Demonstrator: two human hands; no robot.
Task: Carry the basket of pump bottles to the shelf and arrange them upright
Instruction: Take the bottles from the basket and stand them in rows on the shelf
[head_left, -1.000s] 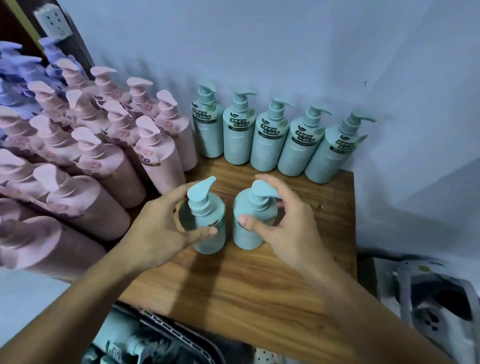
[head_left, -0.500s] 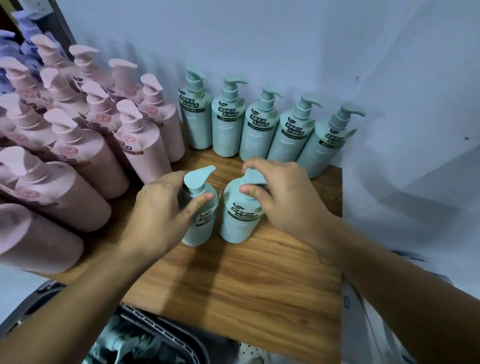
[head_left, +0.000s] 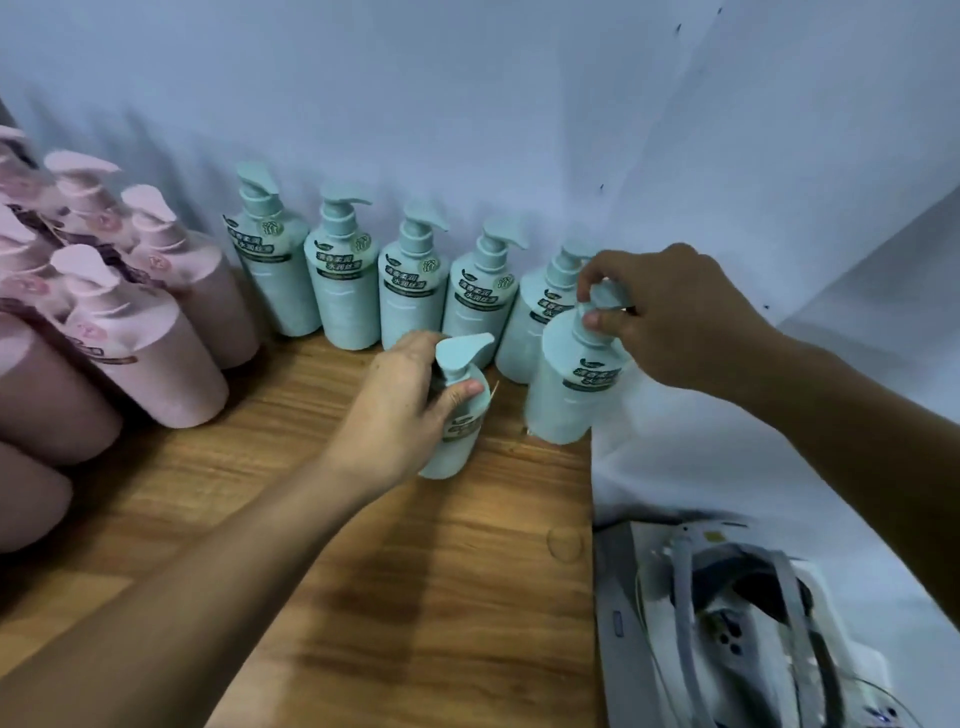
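Left hand (head_left: 400, 410) grips near bottle (head_left: 457, 441) upright, spout right; right hand (head_left: 675, 322) pinches far pump (head_left: 607, 299).

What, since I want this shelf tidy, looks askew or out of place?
The teal bottle gripped by the left hand leans instead of standing straight. The second teal bottle, its pump pinched by the right hand, stands at the wooden shelf's right edge, a tipping risk. No spill or damage shows.

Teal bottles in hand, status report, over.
Left hand grips left bottle at its shoulder. Right hand pinches pump of right bottle. Both in front of back row; right bottle at shelf right edge.
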